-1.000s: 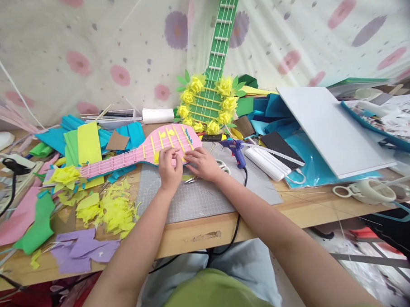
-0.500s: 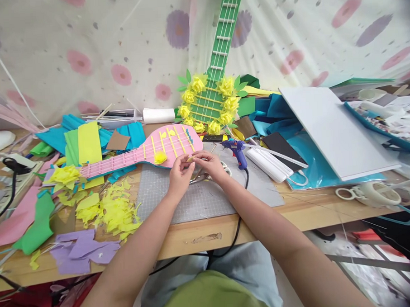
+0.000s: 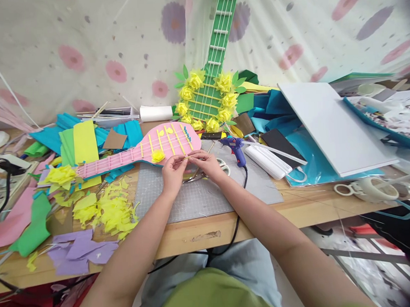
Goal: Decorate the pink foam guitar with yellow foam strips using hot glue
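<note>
My left hand (image 3: 173, 174) and my right hand (image 3: 206, 164) meet at the fingertips, pinching a small piece of yellow paper (image 3: 187, 157) between them. Most of that piece is hidden by the fingers. Just behind them lies a pink paper lute (image 3: 146, 144) with yellow strips and one yellow paper flower (image 3: 158, 156). Scissors (image 3: 223, 166) with pale handles rest on the grey cutting mat (image 3: 187, 208), partly covered by my right hand. To the right, a blue glue gun (image 3: 237, 150) sits on the mat.
A green paper guitar (image 3: 206, 99) ringed with yellow flowers leans on the back curtain. Yellow scraps (image 3: 117, 209) and purple paper (image 3: 82, 251) lie at left. A white power bank-like box (image 3: 268, 162), white board (image 3: 336, 125) and tape roll (image 3: 379, 189) are at right.
Both hands have shifted slightly left, and the fingertips have drawn closer around the yellow paper, so less of it shows. The whole view has moved a little.
</note>
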A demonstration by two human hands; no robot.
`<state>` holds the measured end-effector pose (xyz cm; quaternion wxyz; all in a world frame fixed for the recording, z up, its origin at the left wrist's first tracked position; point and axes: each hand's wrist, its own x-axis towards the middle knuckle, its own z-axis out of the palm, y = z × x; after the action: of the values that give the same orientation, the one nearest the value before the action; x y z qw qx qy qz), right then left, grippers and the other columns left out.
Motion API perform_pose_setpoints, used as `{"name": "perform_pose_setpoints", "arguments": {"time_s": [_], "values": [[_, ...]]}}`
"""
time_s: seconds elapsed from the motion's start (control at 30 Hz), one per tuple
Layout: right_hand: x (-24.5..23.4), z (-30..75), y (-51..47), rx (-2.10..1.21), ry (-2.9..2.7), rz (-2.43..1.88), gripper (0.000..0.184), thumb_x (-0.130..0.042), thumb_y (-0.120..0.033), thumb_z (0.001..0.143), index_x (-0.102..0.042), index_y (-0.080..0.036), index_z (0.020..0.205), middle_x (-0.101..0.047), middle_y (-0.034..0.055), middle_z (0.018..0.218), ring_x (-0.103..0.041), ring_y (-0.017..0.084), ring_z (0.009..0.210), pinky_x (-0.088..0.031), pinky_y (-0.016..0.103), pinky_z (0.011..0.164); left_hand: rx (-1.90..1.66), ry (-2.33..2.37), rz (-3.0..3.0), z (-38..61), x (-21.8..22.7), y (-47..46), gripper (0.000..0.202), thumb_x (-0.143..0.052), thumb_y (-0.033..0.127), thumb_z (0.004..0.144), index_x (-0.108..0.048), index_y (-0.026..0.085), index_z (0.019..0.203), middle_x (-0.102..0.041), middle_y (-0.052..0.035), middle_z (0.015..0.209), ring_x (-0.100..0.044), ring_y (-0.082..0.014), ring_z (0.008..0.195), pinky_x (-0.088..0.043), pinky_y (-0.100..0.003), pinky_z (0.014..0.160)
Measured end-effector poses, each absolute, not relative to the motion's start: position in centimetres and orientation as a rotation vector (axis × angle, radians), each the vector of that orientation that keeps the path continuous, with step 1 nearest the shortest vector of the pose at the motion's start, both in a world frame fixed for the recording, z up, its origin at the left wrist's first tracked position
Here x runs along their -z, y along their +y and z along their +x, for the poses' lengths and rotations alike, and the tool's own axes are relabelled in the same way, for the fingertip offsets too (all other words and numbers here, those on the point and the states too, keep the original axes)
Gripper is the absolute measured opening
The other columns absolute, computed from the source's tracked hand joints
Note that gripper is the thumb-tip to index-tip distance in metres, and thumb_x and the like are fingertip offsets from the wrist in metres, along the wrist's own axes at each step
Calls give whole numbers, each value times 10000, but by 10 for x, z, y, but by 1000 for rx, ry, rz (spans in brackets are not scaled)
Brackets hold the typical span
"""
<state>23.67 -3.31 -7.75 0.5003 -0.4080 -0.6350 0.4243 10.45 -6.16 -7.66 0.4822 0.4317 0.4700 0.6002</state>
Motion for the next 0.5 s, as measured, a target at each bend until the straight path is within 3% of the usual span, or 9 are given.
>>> {"name": "perform_pose_setpoints", "arguments": {"time_s": [0.27,0.4,0.5], "values": [[72,242,-32,-966,-1582,-1027,230,-642,-402,724,-726,-205,807,-687,70,958,-605,190,964,-452,351,887,-1483,1188,1006,101,76,-59,296,-730,350,601,-581,187,798,-652,-16,743,-680,-179,709,-549,-248,488],[50,279,-35,-1029,-1724,-1244,316,-618,-429,723,-706,-183,901,-690,50,895,-604,157,789,-465,311,739,-1506,1197,981,101,74,-60,297,-712,339,609,-573,175,814,-634,-11,743,-679,-168,696,-544,-233,471],[30,328,-42,-1189,-1996,-1404,343,-622,-487,719,-699,-187,866,-676,44,783,-581,138,679,-442,279,621,-1505,1215,948,101,73,-60,326,-708,312,601,-548,175,850,-612,-1,741,-685,-178,685,-540,-237,463]]}}
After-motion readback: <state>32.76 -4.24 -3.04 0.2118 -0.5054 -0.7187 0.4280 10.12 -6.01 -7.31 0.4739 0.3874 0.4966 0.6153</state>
